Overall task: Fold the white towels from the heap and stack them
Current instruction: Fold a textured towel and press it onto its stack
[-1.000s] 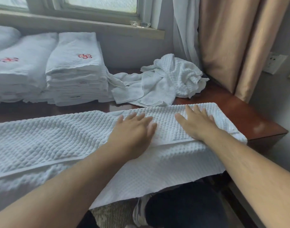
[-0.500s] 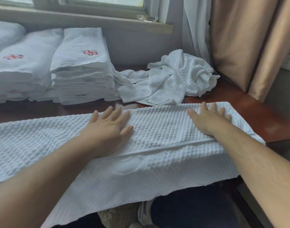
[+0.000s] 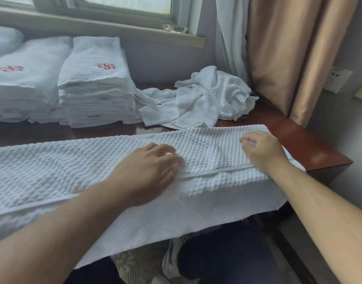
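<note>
We can read no word here. A red emblem (image 3: 106, 66) is stitched on the top towel of the near stack (image 3: 94, 87), and a second emblem (image 3: 10, 68), blurred, on the left stack (image 3: 30, 83). An upper tag (image 3: 105, 99) and a lower tag (image 3: 94, 116) on the near stack's front carry print too tiny to read.

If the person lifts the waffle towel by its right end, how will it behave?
Probably floppy: the waffle towel hangs limp over the table edge. Likely grippy, not slippery, given its bumpy weave.

A beige curtain (image 3: 278, 58) hangs beside the window (image 3: 126, 3), behind a wooden table (image 3: 311, 146).
</note>
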Available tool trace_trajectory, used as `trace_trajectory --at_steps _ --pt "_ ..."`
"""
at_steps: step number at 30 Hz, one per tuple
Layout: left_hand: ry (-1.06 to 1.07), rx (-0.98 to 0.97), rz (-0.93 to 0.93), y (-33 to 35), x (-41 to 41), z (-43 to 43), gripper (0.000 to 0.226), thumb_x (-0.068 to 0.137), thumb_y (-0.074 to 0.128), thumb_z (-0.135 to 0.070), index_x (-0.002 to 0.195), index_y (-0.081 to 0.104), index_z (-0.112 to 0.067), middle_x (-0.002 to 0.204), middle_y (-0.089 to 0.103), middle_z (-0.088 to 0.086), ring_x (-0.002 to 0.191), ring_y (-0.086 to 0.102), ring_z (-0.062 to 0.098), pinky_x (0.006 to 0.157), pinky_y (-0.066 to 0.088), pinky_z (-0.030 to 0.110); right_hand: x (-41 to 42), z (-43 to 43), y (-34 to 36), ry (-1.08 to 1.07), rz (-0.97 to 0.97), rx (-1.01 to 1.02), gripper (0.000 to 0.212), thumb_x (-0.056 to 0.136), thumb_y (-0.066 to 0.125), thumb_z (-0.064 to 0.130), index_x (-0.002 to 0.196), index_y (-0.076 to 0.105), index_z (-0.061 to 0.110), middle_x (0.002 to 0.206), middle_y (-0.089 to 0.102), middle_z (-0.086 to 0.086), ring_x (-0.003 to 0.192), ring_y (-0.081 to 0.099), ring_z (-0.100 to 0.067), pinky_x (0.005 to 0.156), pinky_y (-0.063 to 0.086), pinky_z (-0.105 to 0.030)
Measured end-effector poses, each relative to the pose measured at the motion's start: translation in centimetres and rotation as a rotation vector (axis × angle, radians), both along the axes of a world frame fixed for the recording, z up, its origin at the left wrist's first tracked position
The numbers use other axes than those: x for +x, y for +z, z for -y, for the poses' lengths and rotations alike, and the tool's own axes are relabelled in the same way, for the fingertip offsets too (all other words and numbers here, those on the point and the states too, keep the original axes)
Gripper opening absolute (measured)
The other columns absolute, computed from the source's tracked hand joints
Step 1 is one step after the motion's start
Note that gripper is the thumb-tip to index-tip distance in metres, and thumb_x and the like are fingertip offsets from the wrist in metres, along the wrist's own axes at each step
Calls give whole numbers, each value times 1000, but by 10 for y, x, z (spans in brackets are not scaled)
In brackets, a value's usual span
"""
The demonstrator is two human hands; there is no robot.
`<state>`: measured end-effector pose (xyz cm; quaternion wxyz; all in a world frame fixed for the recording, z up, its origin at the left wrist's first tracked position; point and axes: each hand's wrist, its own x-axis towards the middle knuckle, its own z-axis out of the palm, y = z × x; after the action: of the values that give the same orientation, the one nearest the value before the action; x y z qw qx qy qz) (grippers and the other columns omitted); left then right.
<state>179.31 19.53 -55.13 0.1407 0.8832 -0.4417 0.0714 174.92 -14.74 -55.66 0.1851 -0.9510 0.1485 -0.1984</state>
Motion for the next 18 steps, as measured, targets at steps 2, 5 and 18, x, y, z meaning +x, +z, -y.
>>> trace_trajectory --at_steps 2,5,18 --pt "24 45 -18 -6 -16 18 58 99 19 -60 151 33 -40 159 31 -10 143 30 13 116 30 37 -11 -3 -1 -15 60 -10 23 94 57 19 107 76 16 116 71 -1 116 57 -20 98 40 -29" --pt "5 39 -30 -10 -33 47 69 94 9 -66 156 18 -38 166 15 -7 152 11 16 121 13 38 -43 -4 -12 -86 235 -39 19 93 61 15 105 76 16 114 70 0 114 54 -23 92 33 -23" --pt "-165 110 106 -23 -33 88 62 99 15 -65 154 26 -38 162 26 -7 147 26 18 118 24 42 -130 33 -114 -465 215 1058 74 92 47 74 150 43 28 131 51 20 126 46 -7 107 38 -37"
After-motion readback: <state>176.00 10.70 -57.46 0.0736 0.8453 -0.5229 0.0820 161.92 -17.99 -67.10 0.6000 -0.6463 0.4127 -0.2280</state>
